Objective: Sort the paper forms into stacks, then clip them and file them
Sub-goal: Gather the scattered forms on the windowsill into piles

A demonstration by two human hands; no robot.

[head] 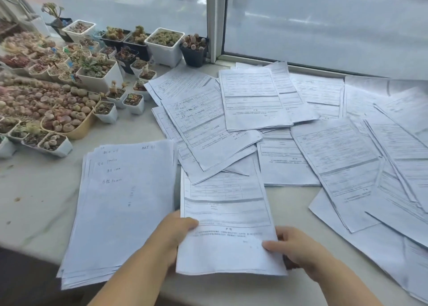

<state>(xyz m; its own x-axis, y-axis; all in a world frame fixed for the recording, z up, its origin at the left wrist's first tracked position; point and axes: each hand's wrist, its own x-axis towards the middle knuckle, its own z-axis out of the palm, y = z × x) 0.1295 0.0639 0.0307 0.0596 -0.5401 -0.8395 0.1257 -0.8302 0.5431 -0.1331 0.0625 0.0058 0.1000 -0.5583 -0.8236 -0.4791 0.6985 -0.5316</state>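
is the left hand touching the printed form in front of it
Touching. The head view shows the left hand gripping the printed form at its left edge, thumb lying on top of the sheet.

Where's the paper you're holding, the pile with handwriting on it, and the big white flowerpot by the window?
held form (227, 215): head view, middle of the printed sheet.
handwritten pile (125, 197): head view, middle of the top sheet.
big white pot (165, 52): head view, its front wall.

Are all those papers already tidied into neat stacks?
No, only one stack lies squared at the left; many printed forms still lie scattered and overlapping across the windowsill.
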